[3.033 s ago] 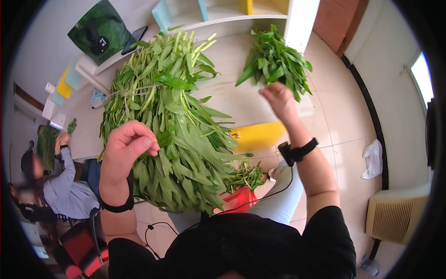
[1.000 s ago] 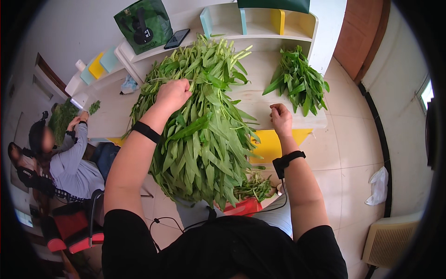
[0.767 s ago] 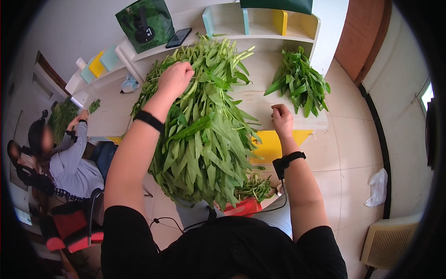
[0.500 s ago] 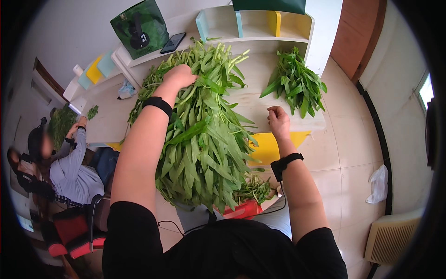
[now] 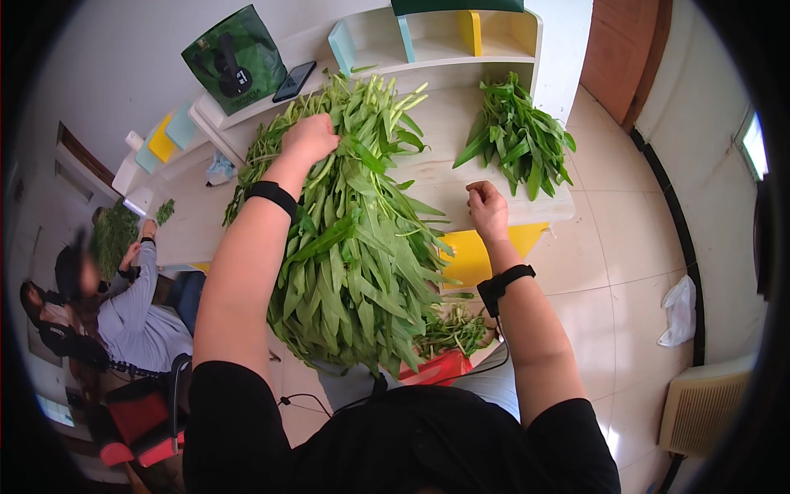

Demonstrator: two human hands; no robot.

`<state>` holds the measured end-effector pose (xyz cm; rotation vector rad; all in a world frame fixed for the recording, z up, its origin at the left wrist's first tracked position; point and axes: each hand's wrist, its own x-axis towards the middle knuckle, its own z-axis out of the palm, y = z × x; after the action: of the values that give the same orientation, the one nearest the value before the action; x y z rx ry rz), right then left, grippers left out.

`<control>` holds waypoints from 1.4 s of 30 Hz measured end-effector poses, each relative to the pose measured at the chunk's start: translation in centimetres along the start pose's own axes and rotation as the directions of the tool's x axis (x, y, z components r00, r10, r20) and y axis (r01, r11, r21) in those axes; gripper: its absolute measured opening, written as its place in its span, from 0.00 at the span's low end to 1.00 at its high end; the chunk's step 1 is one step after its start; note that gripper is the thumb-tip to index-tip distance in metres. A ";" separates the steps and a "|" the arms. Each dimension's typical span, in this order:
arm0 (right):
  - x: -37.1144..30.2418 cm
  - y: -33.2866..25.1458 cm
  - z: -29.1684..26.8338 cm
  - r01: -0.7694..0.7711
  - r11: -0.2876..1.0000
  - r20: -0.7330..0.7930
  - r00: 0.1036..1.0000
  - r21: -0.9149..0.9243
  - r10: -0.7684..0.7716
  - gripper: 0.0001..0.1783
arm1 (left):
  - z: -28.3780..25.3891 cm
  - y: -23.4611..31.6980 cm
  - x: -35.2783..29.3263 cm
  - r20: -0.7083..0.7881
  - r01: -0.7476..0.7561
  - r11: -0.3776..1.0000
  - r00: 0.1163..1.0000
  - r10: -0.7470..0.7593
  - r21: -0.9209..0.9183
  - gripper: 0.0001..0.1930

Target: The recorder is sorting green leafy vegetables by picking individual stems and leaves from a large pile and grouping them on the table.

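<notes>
Your big heap of water spinach [image 5: 354, 272] spills over the near edge of the worktop [image 5: 436, 169], right by your lap, with a red bag [image 5: 436, 368] below. Your right hand [image 5: 489, 210] is by that edge, grip curled together, nothing visible in it. Your left hand [image 5: 309, 142] is in among the stems; can't tell if that grip's pinching any. There's a bare strip between heap and smaller bunch [image 5: 522, 140] near the right edge. Shelf [image 5: 444, 62] borders the back.

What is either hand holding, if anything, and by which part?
The left hand is at the leafy pile, near its stems; any grip is hidden. The right hand shows nothing held.
</notes>
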<state>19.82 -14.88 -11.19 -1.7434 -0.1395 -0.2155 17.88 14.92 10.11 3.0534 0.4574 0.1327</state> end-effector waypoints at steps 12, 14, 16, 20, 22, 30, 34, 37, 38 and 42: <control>0.0 -0.2 -0.3 0.031 0.999 0.020 0.999 -0.026 -0.030 0.08 | -0.5 1.0 1.7 0.034 0.104 0.994 0.994 -0.106 0.041 0.15; 0.2 0.3 -0.3 0.048 0.998 0.025 0.999 -0.027 -0.047 0.08 | -0.3 -0.9 3.4 0.046 0.066 0.994 0.997 -0.062 -0.091 0.14; 0.2 0.4 -0.1 0.065 0.998 0.038 0.997 -0.027 -0.064 0.08 | 0.1 -2.6 4.1 0.054 0.036 0.975 0.998 -0.024 -0.220 0.12; 0.1 0.3 -0.1 0.045 0.998 0.014 0.999 -0.035 -0.045 0.08 | 0.0 -2.9 4.3 0.054 -0.010 0.757 0.997 0.060 -0.654 0.05; 0.1 0.2 -0.1 0.026 0.999 0.006 1.000 -0.046 -0.026 0.08 | -0.6 -2.9 4.3 0.027 -0.023 0.716 0.998 0.059 -0.698 0.03; 0.0 -0.1 -0.2 0.017 1.000 -0.002 1.000 -0.015 -0.017 0.07 | -3.7 -2.1 6.5 -0.162 -0.149 0.650 0.986 0.040 -0.745 0.08; -0.1 -0.4 0.0 0.003 1.000 0.007 1.000 -0.026 -0.003 0.07 | -4.7 -2.3 7.9 -0.276 -0.235 0.589 0.961 0.022 -0.773 0.09; -0.1 -0.5 0.0 0.034 0.999 0.006 0.999 -0.021 -0.034 0.06 | -5.9 -1.7 7.9 -0.420 -0.364 0.541 0.907 0.023 -0.758 0.09; -0.2 -0.6 0.0 0.029 0.999 0.001 1.000 -0.025 -0.029 0.06 | -6.3 -1.6 8.0 -0.417 -0.361 0.540 0.909 0.021 -0.760 0.09; -0.1 -0.4 -0.1 0.021 0.998 -0.013 1.000 -0.063 -0.022 0.06 | -7.6 -0.4 8.5 -0.507 -0.486 0.456 0.858 0.085 -0.746 0.09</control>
<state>19.63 -14.89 -10.77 -1.8029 -0.1433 -0.2498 25.15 18.08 18.33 2.0154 -0.1552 0.7695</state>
